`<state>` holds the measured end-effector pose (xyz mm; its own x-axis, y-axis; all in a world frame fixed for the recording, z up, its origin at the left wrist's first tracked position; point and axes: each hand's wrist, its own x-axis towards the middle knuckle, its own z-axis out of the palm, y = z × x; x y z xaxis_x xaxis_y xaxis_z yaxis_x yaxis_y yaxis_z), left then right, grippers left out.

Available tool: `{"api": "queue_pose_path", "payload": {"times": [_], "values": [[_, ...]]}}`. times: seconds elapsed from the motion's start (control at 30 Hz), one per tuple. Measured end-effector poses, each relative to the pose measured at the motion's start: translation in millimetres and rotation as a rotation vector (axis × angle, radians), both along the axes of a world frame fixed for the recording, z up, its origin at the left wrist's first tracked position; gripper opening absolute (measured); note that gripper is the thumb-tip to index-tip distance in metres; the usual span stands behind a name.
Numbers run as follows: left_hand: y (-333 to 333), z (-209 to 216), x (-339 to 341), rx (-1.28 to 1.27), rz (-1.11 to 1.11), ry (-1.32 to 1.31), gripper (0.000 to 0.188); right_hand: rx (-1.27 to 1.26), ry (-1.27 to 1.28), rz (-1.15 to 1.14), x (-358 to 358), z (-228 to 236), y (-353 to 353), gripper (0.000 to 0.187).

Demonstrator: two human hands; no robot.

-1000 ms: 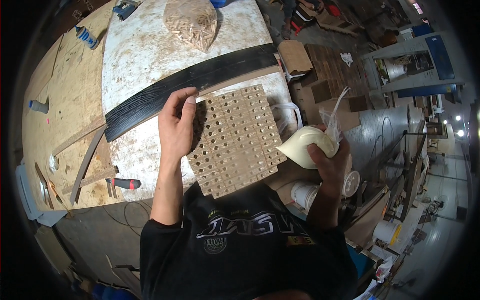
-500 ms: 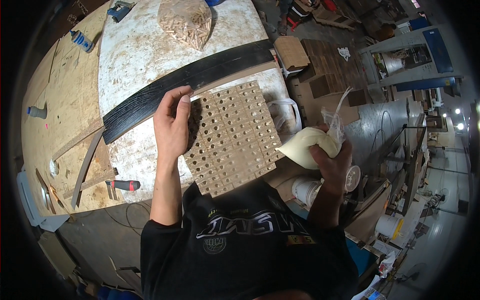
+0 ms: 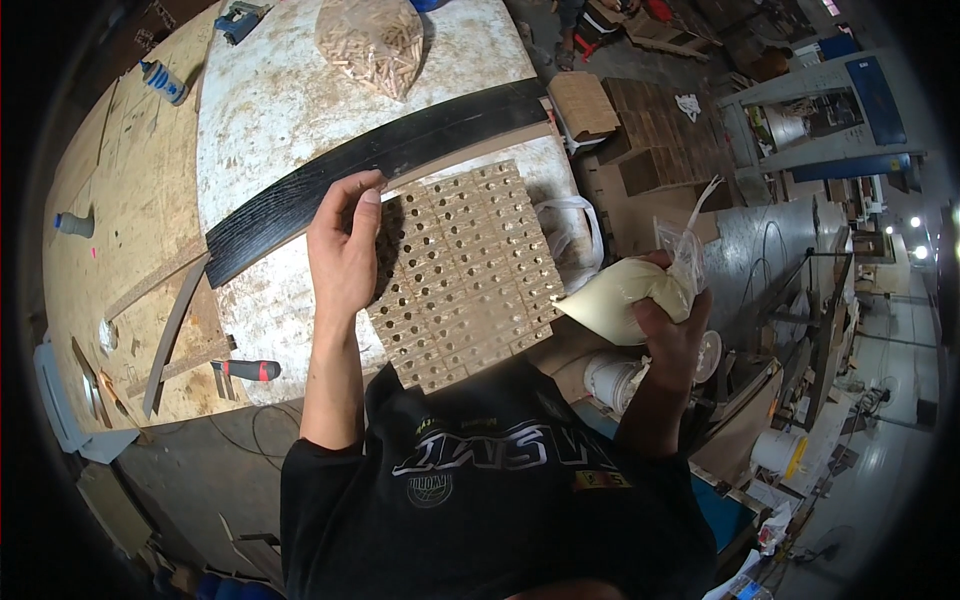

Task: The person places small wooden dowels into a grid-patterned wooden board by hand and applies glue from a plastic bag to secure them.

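- Tan block of drilled wooden strips (image 3: 465, 280): before you.
- Your left hand (image 3: 342, 250): at block's left edge; fingers curled, thumb apart.
- Your right hand (image 3: 672, 335): right of block; fingers clasping clear plastic bag (image 3: 615, 300), pale-yellow contents.

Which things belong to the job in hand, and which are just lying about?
Job, apparently:
cream-filled bag, in the right hand
drilled wooden pieces, beside the left hand
perhaps the bag of pegs

Lying about, seemingly:
red-and-black tool
blue bottle
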<state>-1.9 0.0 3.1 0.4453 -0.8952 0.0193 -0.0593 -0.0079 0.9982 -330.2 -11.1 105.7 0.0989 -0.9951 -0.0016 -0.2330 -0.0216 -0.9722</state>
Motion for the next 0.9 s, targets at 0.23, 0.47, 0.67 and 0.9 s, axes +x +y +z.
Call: {"api": "queue_pose_path", "payload": {"times": [0.23, 0.47, 0.67, 0.9], "values": [[-1, 2, -1, 0.023, -0.001, -0.010, 0.023, 0.059, 0.030, 0.069, 9, -7, -4, 0.048], [0, 1, -1, 0.014, -0.004, -0.017, 0.023, 0.052, 0.026, 0.092, 3, -14, -2, 0.046], [-2, -4, -1, -0.039, 0.019, -0.051, 0.024, -0.003, 0.034, 0.104, 4, -14, 0, 0.043], [-2, -4, 1, -0.048, 0.012, -0.034, 0.024, 0.019, -0.025, 0.076, -1, 1, 9, 0.044]]}}
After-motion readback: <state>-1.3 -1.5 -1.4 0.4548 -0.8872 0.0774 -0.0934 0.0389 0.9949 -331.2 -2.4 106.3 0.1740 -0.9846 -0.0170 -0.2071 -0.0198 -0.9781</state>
